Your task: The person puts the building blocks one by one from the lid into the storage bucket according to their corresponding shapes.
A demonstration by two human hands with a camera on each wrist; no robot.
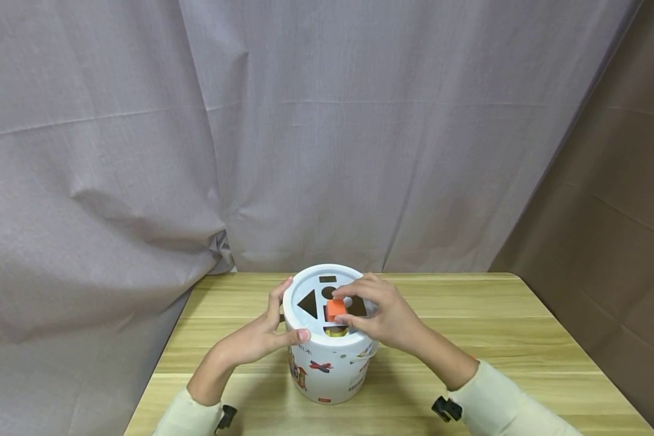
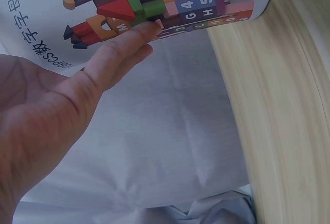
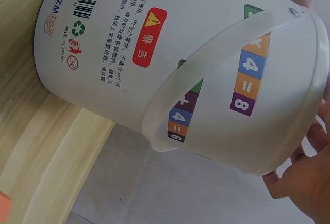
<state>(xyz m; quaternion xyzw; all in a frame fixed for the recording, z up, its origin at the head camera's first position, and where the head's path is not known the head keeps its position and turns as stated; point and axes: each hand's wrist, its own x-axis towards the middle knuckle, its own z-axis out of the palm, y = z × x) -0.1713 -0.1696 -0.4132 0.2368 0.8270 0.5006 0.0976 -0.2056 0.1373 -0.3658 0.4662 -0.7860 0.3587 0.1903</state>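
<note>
A white toy-block bucket point(image 1: 327, 372) stands on the table, its lid point(image 1: 301, 284) cut with shaped holes. Thumb and fingers of my right hand point(image 1: 384, 312) pinch an orange block point(image 1: 335, 309) at the square hole; how deep it sits cannot be told. In the right wrist view, the right hand point(image 3: 304, 182) shows beside the rim, with the block hidden. My left hand point(image 1: 256, 339) steadies the bucket's left side, thumb on the front rim. Its straight fingers lie along the printed wall in the left wrist view. Something yellow point(image 1: 336, 332) shows through the lid's front hole.
The bucket's pale carrying handle point(image 3: 206, 53) hangs down the side. A small orange piece point(image 3: 4, 207) lies on the wooden table point(image 1: 458, 309), partly cut off by the right wrist frame's edge. Grey curtains point(image 1: 327, 151) hang behind the table and along its sides.
</note>
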